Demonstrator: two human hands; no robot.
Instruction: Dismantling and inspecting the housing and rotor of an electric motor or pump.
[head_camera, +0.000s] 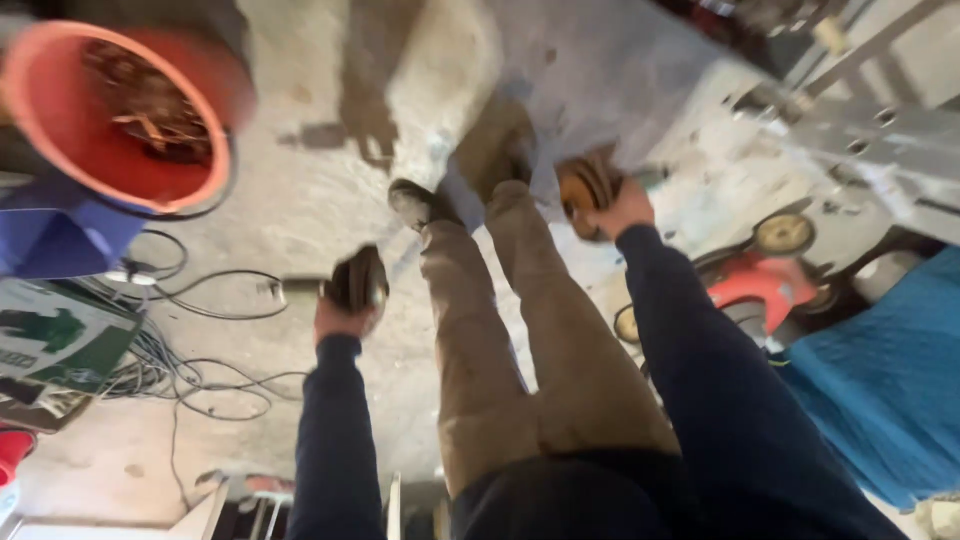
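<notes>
While I stand on the floor (300, 200) looking down my legs, my left hand (340, 318) is closed around a dark, blurred tool (358, 282) at about 9 o'clock from my knees. My right hand (622, 212) at 1 o'clock grips a round orange disc (582, 190), fingers wrapped over its edge, just beside my boot (412, 203). An orange bucket (120, 110) of scraps sits at 10 o'clock, cables (200, 300) trail below it, and a blue cloth (880, 370) lies at 3 o'clock.
</notes>
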